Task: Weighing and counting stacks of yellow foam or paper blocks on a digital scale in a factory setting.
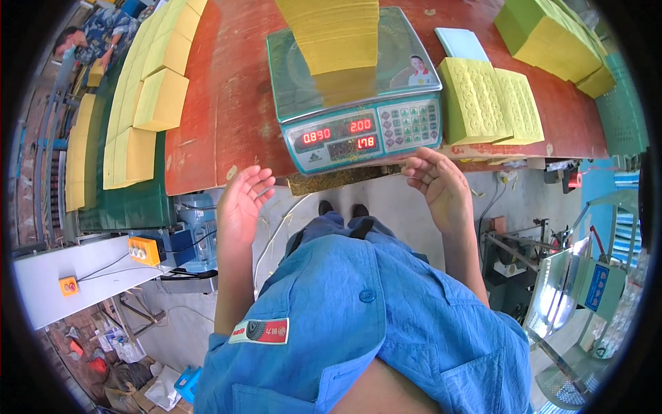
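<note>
My left hand point(244, 203) hovers at the front edge of the red table, left of the scale, with its fingers loosely curled and apart and nothing in it. On the other side, my right hand point(442, 188) is raised just below the scale's keypad corner, also empty, its fingers bent and spread. Between and beyond them stands a teal digital scale point(407, 103) with a lit red display and a metal pan. A tall yellow stack of what looks like paper point(334, 38) rests on the pan, touched by neither hand.
Yellow blocks point(163, 100) line the table's left side. Right of the scale stand embossed yellow stacks point(476, 100), a pale blue stack point(464, 43) and larger yellow blocks point(552, 41). A person point(103, 34) works far left. A metal chair point(562, 386) stands lower right, an orange switch box point(143, 251) left.
</note>
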### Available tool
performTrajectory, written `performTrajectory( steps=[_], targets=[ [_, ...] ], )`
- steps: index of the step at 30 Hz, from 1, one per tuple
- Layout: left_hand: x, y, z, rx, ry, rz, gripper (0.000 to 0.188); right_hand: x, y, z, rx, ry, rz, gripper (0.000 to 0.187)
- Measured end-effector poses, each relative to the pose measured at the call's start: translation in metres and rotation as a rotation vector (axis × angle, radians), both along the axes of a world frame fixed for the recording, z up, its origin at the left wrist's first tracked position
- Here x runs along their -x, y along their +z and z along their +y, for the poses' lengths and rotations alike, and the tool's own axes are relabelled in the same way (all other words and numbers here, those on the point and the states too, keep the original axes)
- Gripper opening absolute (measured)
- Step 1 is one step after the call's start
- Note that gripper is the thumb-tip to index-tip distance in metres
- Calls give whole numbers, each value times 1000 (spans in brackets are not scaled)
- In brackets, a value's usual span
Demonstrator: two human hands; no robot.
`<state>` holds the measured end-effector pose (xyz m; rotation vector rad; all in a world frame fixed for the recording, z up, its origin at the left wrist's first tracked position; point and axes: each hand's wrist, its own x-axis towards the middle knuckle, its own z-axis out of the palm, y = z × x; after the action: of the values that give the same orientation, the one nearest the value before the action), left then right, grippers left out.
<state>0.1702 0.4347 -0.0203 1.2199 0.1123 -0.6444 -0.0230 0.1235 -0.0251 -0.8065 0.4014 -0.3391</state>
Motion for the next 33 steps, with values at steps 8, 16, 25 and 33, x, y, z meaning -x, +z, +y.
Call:
performTrajectory(
  steps=[8, 16, 25, 33],
  targets=[
    [6, 6, -6, 0, -56, -40, 39, 3, -5, -2, -19, 2, -7, 37],
    [0, 7, -17, -3, -63, -23, 40, -1, -14, -6, -93, -20, -12, 33],
    [-18, 16, -41, 96, -249, -39, 38, -10, -27, 8, -140, -72, 76, 29],
    [2, 58, -152, 24, -724, -316, 23, -12, -12, 41, -216, -36, 150, 25]
  ],
)
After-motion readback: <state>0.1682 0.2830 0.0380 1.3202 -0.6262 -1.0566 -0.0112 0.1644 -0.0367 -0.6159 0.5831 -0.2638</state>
